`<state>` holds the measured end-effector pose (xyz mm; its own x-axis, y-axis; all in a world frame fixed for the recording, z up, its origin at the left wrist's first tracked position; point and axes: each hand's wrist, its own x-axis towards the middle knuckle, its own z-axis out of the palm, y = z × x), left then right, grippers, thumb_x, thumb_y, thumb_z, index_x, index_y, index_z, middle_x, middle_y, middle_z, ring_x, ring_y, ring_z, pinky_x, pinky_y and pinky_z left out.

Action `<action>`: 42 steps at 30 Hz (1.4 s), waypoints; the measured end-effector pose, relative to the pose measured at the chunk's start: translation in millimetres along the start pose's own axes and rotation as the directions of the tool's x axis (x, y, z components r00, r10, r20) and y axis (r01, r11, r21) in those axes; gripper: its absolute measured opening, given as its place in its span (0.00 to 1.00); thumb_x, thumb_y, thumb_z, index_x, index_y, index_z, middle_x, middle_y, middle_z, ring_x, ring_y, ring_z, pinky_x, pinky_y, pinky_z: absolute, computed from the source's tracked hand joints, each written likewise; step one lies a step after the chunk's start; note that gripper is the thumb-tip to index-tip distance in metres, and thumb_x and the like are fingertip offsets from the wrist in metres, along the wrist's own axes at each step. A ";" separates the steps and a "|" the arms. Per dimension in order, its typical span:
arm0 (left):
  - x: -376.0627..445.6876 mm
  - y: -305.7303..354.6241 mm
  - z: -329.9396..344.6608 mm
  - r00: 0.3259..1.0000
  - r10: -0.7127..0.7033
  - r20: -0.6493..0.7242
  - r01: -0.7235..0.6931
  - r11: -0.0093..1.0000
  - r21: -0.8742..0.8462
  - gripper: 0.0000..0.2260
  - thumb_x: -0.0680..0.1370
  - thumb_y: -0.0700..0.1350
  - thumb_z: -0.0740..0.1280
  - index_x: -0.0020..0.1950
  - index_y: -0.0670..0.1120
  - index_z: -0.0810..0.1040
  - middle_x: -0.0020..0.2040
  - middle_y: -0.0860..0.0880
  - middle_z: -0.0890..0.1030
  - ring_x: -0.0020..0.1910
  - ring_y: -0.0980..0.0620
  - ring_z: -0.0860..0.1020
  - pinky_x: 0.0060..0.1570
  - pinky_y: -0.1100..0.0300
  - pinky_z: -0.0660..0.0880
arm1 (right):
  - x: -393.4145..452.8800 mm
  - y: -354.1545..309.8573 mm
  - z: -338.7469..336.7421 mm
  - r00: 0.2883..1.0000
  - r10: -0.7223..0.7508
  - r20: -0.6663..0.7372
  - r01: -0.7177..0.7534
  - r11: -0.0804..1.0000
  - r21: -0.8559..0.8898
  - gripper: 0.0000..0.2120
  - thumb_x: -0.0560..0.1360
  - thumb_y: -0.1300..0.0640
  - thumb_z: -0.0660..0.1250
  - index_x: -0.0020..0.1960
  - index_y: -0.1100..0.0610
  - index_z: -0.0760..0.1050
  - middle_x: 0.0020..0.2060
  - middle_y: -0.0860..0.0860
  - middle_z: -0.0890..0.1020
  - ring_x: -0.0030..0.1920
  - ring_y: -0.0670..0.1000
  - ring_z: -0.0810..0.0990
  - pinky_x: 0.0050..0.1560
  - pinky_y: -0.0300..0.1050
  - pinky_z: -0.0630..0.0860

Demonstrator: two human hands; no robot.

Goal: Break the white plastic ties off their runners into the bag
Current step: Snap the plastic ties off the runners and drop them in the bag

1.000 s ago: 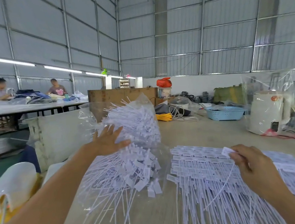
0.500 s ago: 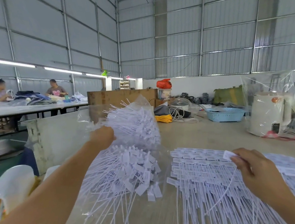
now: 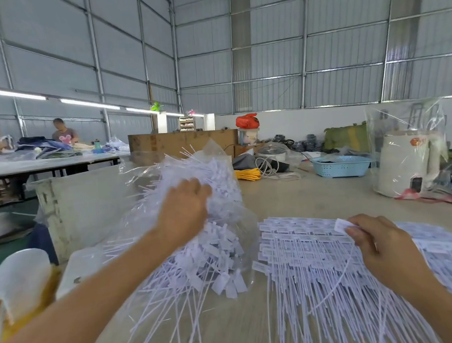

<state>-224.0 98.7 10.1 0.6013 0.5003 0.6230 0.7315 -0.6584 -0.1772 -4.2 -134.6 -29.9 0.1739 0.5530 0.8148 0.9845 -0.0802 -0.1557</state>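
Both forearms bare to the frame edge, no sleeves, no gloves, no watch or bands. Left hand [image 3: 184, 209] seen from the back, slightly blurred. Right hand [image 3: 379, 246] sharper; a thin ring shows on one finger.

White ties [image 3: 218, 256] are held in a clear bag [image 3: 218, 155]; white ties with faintly printed tags [image 3: 306, 249] are spread at near right. Far right, a pale blue perforated basket [image 3: 340, 165] is seen; beside it, yellow cord [image 3: 248, 174]. A red bag [image 3: 247, 121] is seen farther back.
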 end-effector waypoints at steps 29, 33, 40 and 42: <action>4.6 201.1 18.3 0.969 -0.034 0.246 0.241 -0.108 -0.965 0.09 0.80 0.41 0.62 0.45 0.42 0.81 0.41 0.41 0.83 0.38 0.45 0.82 0.39 0.55 0.80 | -4.6 31.6 20.5 0.943 0.285 0.175 -0.325 0.904 0.279 0.16 0.79 0.57 0.60 0.67 0.52 0.64 0.53 0.44 0.75 0.52 0.42 0.75 0.48 0.29 0.67; 0.7 197.7 22.7 0.929 -0.069 0.363 0.291 -0.470 -0.834 0.10 0.80 0.41 0.63 0.40 0.41 0.78 0.31 0.48 0.82 0.29 0.54 0.80 0.30 0.65 0.77 | -9.4 38.4 24.4 0.932 0.256 0.258 -0.307 0.934 0.181 0.12 0.81 0.54 0.58 0.60 0.56 0.74 0.52 0.50 0.79 0.52 0.50 0.76 0.48 0.39 0.68; -6.2 197.3 27.1 0.956 -0.007 0.293 0.257 -0.459 -0.850 0.04 0.79 0.39 0.64 0.48 0.43 0.78 0.31 0.49 0.80 0.24 0.56 0.73 0.25 0.66 0.71 | -0.4 33.0 11.6 0.991 0.135 -0.003 -0.135 0.991 -0.023 0.05 0.75 0.57 0.68 0.47 0.59 0.78 0.42 0.52 0.79 0.40 0.54 0.77 0.41 0.47 0.72; -5.9 195.9 29.5 0.974 -0.043 0.221 0.193 -0.346 -0.918 0.04 0.80 0.40 0.63 0.49 0.43 0.77 0.30 0.50 0.78 0.22 0.55 0.69 0.23 0.66 0.67 | 0.5 30.9 11.3 0.996 0.089 0.001 -0.088 0.986 -0.141 0.06 0.76 0.55 0.66 0.48 0.58 0.78 0.41 0.52 0.80 0.40 0.55 0.78 0.40 0.47 0.71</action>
<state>-74.8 -16.7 -50.8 0.6252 0.6404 0.4461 -0.4320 -0.1921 0.8812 26.0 -127.4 -40.6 0.2611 0.5448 0.7969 0.9585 -0.2444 -0.1469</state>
